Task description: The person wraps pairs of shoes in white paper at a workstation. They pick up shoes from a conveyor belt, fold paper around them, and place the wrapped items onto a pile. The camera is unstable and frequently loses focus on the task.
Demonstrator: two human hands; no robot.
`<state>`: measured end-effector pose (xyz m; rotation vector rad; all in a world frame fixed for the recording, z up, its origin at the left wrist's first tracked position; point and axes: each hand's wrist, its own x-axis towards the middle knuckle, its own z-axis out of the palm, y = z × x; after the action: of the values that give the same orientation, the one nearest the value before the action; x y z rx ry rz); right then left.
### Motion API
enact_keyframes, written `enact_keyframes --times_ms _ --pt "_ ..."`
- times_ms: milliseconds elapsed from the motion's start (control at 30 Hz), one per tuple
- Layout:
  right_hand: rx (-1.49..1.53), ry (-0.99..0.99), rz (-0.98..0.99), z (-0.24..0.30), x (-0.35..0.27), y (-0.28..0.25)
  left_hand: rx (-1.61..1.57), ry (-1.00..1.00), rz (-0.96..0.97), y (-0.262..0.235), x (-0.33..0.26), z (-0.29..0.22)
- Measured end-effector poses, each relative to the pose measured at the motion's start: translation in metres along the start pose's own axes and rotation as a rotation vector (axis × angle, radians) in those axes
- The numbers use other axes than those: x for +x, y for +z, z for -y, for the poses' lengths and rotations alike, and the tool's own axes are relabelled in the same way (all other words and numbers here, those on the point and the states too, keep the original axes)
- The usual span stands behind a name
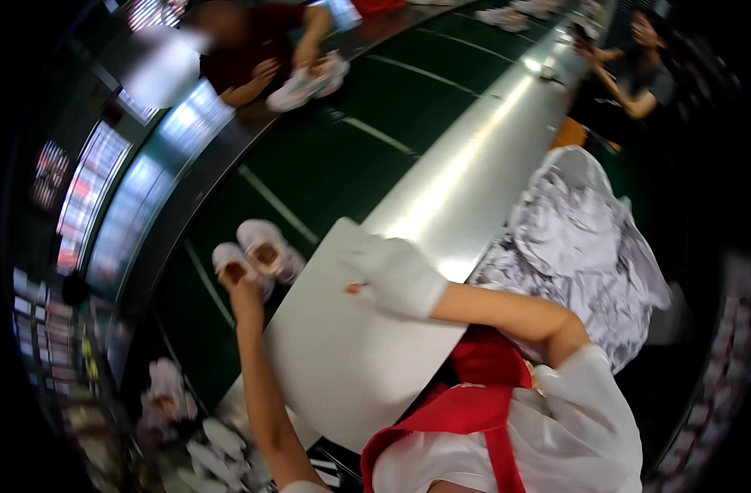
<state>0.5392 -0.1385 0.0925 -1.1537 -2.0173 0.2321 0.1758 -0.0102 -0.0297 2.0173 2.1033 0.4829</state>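
Note:
On the green conveyor belt (293, 177) stands a pair of pale pink and white shoes. My left hand (243, 294) reaches out to the left shoe (227, 254), its fingers closed at the shoe's opening. Just to the right, touching or nearly so, is the other shoe (258, 233). Over the white board (342, 353), my right hand (357, 287) is mostly covered by a blurred white bundle (406, 279), paper or cloth; only a fingertip shows. Whether those fingers grip it is hidden.
A heap of crumpled white paper (577, 238) is at my right, beside the metal ledge (449, 197). More shoes (168, 391) lie at lower left. Across the belt a person handles a shoe (297, 90); another person (638, 82) is at far right.

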Motion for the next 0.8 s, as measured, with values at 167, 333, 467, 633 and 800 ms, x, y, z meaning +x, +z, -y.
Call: enact_keyframes --times_ms 167,333,467,633,800 --pt "-0.387 0.253 0.317 -0.001 -0.025 -0.012 0.429 0.18 -0.369 -0.034 -0.054 -0.104" --pt "-0.149 0.381 0.426 -0.002 -0.014 -0.011 -0.375 0.584 -0.002 -0.04 -0.127 -0.178" --pt "-0.052 0.383 0.332 -0.023 -0.019 0.001 -0.293 0.784 0.008 -0.013 -0.156 -0.186" --pt "0.058 0.422 0.548 -0.018 -0.014 -0.016 -0.389 0.637 -0.051 -0.011 -0.156 -0.201" --pt "0.302 0.338 0.452 -0.024 -0.034 -0.004 0.011 0.782 -0.143 -0.014 -0.153 -0.191"
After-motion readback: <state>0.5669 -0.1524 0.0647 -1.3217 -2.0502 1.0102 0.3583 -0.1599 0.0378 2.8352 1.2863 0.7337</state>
